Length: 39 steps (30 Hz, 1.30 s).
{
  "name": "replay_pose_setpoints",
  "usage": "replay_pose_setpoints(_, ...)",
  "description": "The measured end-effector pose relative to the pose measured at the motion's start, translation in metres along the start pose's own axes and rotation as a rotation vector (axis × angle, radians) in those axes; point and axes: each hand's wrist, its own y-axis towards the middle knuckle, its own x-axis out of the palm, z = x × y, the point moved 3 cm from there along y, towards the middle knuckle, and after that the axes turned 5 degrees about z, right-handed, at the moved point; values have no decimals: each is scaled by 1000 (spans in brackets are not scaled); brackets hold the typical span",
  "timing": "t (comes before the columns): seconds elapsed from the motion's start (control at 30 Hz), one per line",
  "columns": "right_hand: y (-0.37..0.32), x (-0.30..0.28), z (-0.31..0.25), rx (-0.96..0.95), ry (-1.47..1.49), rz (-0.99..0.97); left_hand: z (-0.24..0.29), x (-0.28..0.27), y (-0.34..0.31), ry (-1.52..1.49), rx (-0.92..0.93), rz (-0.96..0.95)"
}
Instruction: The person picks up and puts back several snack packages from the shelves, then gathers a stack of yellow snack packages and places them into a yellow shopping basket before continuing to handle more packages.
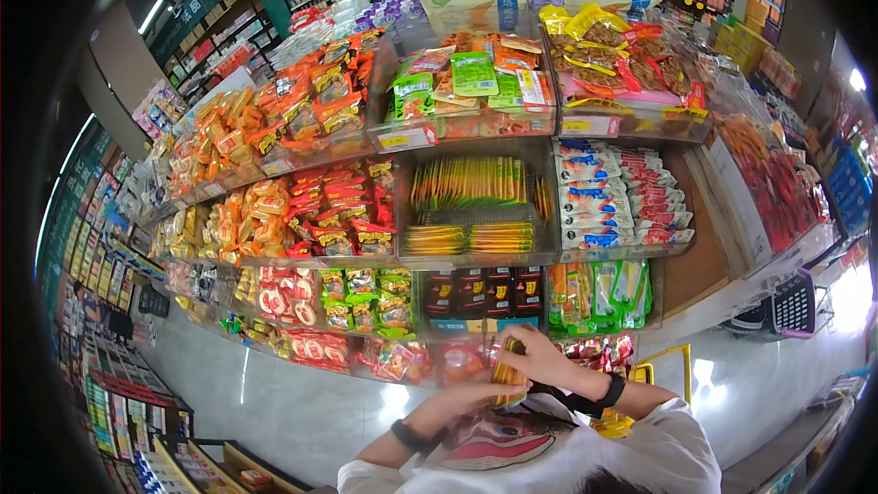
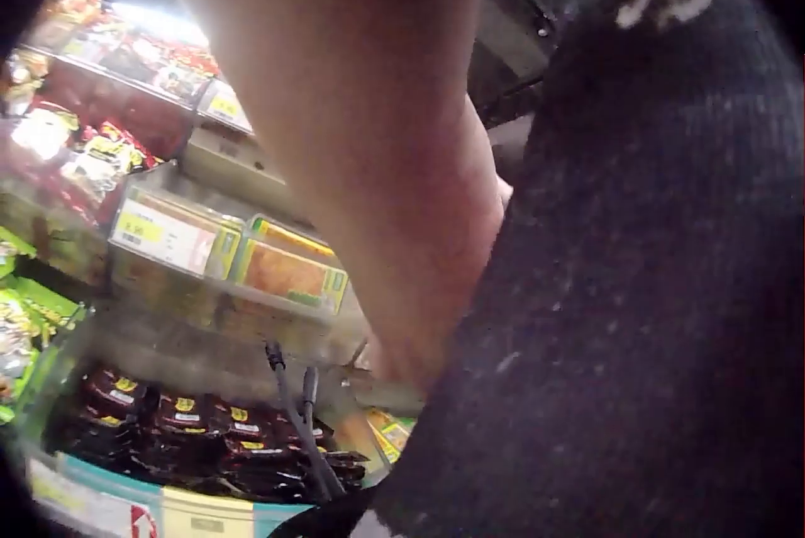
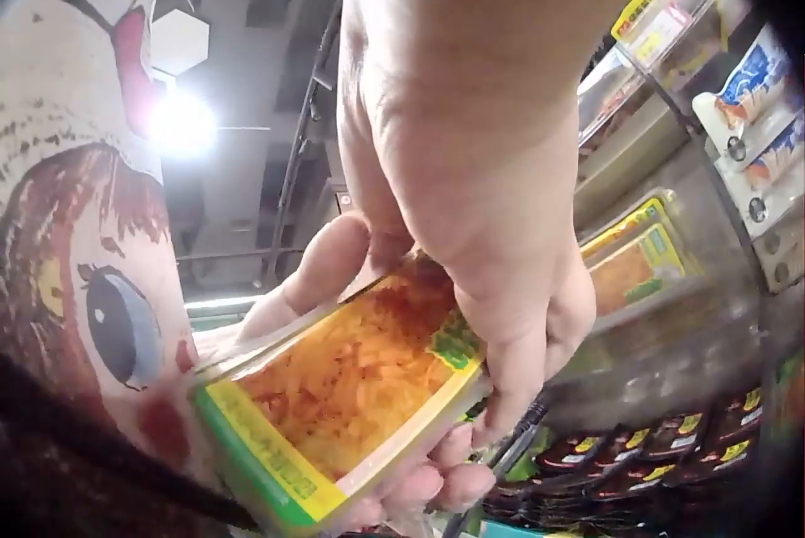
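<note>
Close to the chest, both hands hold a small stack of flat snack packets [image 1: 508, 375] with yellow and green borders. The right hand [image 1: 541, 362] grips the stack from above, its fingers bent over one edge. From the other side the left hand [image 1: 471, 393] supports it. The right wrist view shows the front packet [image 3: 346, 393], with orange shredded food behind a clear window. The right hand's fingers [image 3: 516, 343] lie along its far edge, and left fingertips curl up from underneath. In the left wrist view, a forearm and dark sleeve hide most of the packets.
A tiered snack display stands in front. Its middle bin [image 1: 476, 187] holds similar yellow-green packets, above dark packets [image 1: 485, 295]. White-blue packets [image 1: 590, 192] lie to the right. Black baskets [image 1: 794, 304] and a yellow metal frame [image 1: 672, 366] stand at the right.
</note>
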Motion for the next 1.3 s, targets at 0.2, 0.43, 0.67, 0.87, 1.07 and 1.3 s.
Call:
replay_pose_setpoints(0.2,13,-12,-12,-89,71,162,14,6,8,-54,107,-15)
replay_pose_setpoints(0.43,26,-10,-29,-113,27,208,37,5,3,-82,126,96)
replay_pose_setpoints(0.67,36,-20,-34,-70,534,186,88,6,-33,535,445,77)
replay_pose_setpoints(0.87,15,-32,-52,118,662,-91,79,-14,-1,-83,198,-93)
replay_pose_setpoints(1.07,3,-45,-63,133,719,42,90,4,14,21,191,-201)
replay_pose_setpoints(1.3,3,-61,-53,58,853,264,145,23,36,542,34,-184)
